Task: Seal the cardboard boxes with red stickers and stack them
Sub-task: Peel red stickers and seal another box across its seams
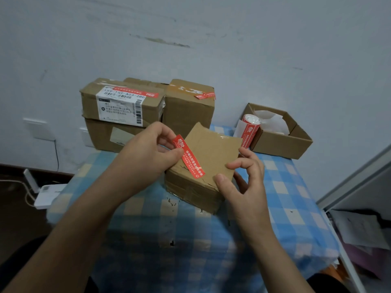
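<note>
A small cardboard box [208,157] sits on the checked table [281,187] in front of me. A red sticker [188,156] lies diagonally across its top, its lower end on the cardboard. My left hand [148,151] pinches the sticker's upper end between thumb and fingers. My right hand [241,178] hovers at the box's right front corner, fingers curled and apart, thumb touching the edge. Behind stand stacked boxes: a labelled box [120,106] with a red sticker on another box [101,134], and a taller sealed box [188,106] beside them.
An open cardboard box [281,140] at the back right holds a roll of red stickers [249,129] and white backing paper. A wall rises behind the table. A white device [45,194] and cables lie on the floor at left. A cabinet edge [355,182] stands right.
</note>
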